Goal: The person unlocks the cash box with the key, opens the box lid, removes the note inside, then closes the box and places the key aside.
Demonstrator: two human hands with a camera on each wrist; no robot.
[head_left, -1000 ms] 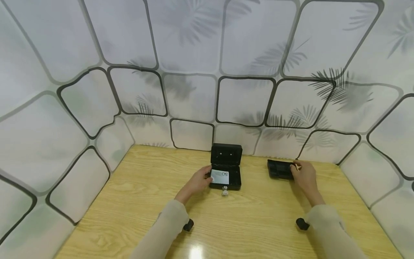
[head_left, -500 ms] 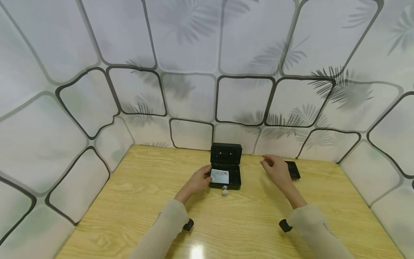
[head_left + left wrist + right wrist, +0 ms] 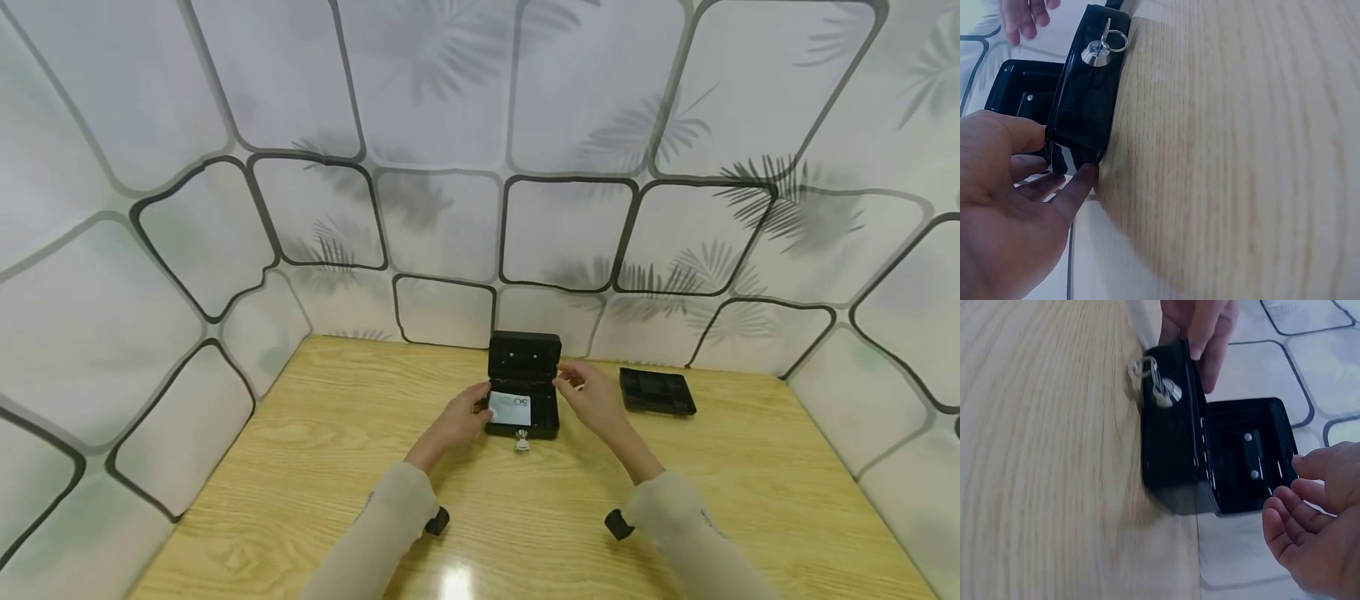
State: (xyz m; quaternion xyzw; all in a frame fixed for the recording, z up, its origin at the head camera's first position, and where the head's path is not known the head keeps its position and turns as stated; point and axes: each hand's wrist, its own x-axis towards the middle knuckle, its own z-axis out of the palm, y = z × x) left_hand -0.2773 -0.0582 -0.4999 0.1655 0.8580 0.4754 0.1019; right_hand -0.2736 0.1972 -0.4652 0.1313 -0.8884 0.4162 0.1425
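Observation:
An open black cash box [image 3: 552,417] stands on the table, its lid [image 3: 525,343] tipped up at the back. Inside lies a pale banknote [image 3: 509,409] printed with 50. A key on a ring [image 3: 1156,375] sits in the front lock. My left hand [image 3: 459,414] grips the box's left side, thumb at the rim and fingers along the outer wall, as the left wrist view shows. At the lid's right edge is my right hand [image 3: 596,404], its fingers loosely bent and its thumb tip right at the edge in the right wrist view.
To the right of the box a black compartment tray [image 3: 657,392] rests on the wooden table [image 3: 360,392]. A patterned wall [image 3: 442,242] rises behind the table, with more of it at both sides. Each wrist carries a small black camera [image 3: 618,524].
My right hand has left the black tray at the right and moved left to the cash box lid. The tray now lies released on the table. My left hand has stayed at the box.

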